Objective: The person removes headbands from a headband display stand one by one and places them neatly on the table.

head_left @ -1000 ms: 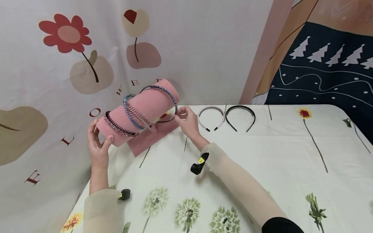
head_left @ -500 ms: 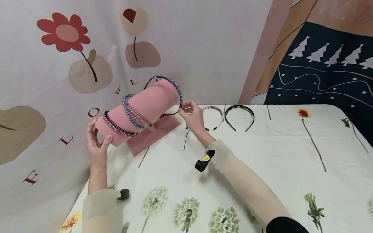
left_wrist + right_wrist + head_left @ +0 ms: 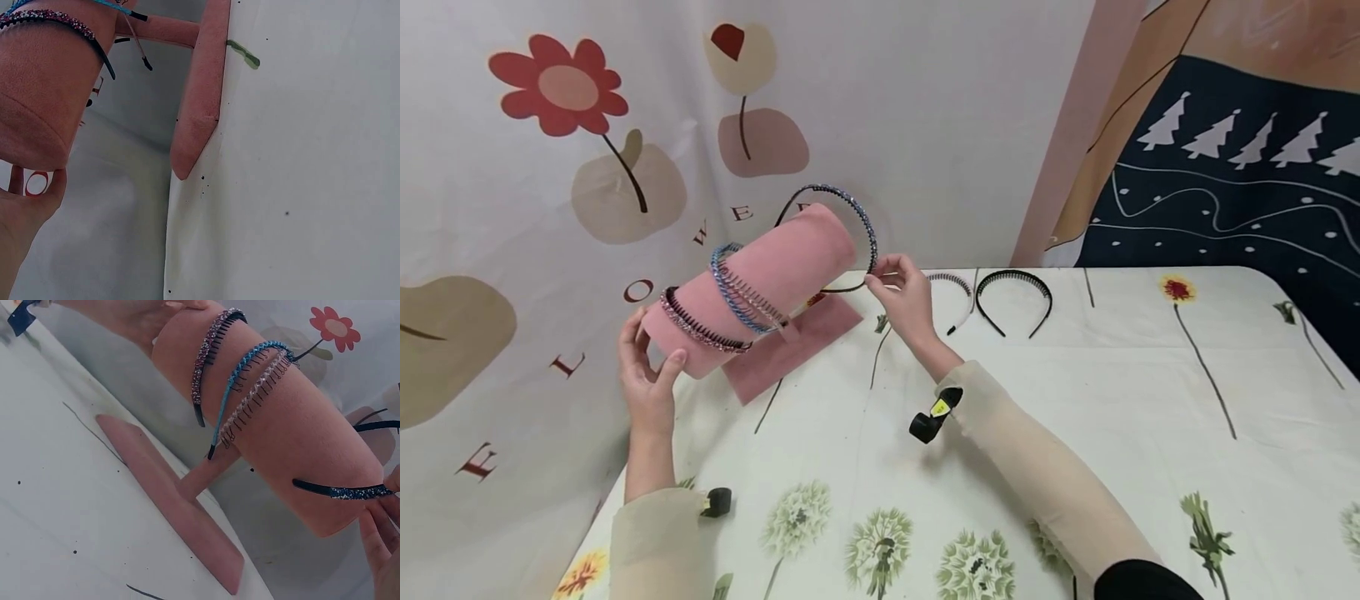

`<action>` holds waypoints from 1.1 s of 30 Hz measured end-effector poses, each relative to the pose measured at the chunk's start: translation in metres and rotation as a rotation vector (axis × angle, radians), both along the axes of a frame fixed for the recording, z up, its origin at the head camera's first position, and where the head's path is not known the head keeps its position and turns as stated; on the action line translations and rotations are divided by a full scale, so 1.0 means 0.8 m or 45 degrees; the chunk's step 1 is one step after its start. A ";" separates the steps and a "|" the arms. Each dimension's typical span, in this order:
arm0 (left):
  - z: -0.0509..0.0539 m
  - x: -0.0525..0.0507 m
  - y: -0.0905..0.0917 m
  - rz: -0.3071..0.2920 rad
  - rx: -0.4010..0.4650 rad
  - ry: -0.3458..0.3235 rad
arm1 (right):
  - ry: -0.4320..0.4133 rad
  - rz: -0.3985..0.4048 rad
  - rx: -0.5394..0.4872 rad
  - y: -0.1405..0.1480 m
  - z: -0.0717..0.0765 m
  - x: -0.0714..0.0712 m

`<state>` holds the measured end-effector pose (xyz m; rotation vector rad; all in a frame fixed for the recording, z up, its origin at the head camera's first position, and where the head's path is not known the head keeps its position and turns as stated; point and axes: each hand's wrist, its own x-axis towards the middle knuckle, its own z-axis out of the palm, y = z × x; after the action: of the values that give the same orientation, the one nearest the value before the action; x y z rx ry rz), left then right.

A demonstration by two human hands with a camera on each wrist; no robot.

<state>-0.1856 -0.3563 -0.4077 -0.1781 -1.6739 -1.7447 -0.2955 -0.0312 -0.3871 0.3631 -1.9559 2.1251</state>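
My left hand (image 3: 651,387) grips the near left end of a pink padded headband stand (image 3: 797,254), which leans on its base (image 3: 793,354). At the stand's far right end, my right hand (image 3: 906,304) pinches one side of a dark headband with bluish sparkling beads (image 3: 359,492). That headband arches round the roll's end, its top standing off the pink surface. Farther left on the roll sit a pink-beaded black headband (image 3: 204,369), a blue headband (image 3: 225,406) and a pale toothed headband (image 3: 253,397).
On the white flowered tablecloth (image 3: 1112,392) lie a white toothed headband (image 3: 964,287), partly behind my right hand, and a black toothed headband (image 3: 1017,274). A printed curtain (image 3: 910,133) hangs close behind the stand. A small black camera (image 3: 928,423) is on my right wrist.
My right hand has moved to the right and slightly up, drawing the dark beaded headband toward the roll's right end and away from its surface. My left hand keeps its grip on the stand.
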 end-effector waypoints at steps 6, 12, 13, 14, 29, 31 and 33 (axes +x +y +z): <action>0.000 -0.002 -0.002 -0.015 0.008 0.016 | 0.079 -0.023 -0.021 0.004 0.006 0.005; 0.000 -0.001 -0.002 -0.014 0.034 0.025 | 0.119 -0.034 -0.043 0.010 0.015 0.010; 0.000 -0.001 -0.002 -0.012 0.035 0.022 | 0.124 -0.039 -0.045 0.011 0.017 0.011; 0.000 -0.001 -0.002 -0.013 0.037 0.021 | 0.129 -0.041 -0.053 0.012 0.020 0.013; 0.001 -0.001 0.001 -0.030 0.064 0.062 | 0.157 -0.070 -0.105 0.039 0.038 0.021; 0.001 -0.002 0.002 -0.029 0.059 0.053 | 0.160 -0.078 -0.101 0.043 0.037 0.021; 0.000 -0.002 0.002 -0.025 0.054 0.043 | 0.166 -0.088 -0.088 0.048 0.037 0.022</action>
<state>-0.1870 -0.3547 -0.4073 -0.2039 -1.6150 -1.7801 -0.2781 0.0069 -0.3579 0.4049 -1.7926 2.0650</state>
